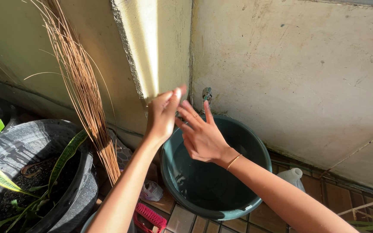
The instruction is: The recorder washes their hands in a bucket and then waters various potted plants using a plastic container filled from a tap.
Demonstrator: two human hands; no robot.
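Observation:
My left hand (162,115) and my right hand (202,133) are raised side by side over the far rim of a round green basin (242,207) that holds water. Both hands have their fingers spread and hold nothing. Their fingertips almost meet just below a small wall tap (206,94). A thin gold bangle (234,161) circles my right wrist. The basin stands on a tiled floor against a plastered wall.
A stick broom (80,82) leans on the wall to the left. A black tub (31,142) with soil and long-leaved plants sits at lower left. A red brush (150,217) lies near the basin. A white plastic jug (293,177) stands to the right.

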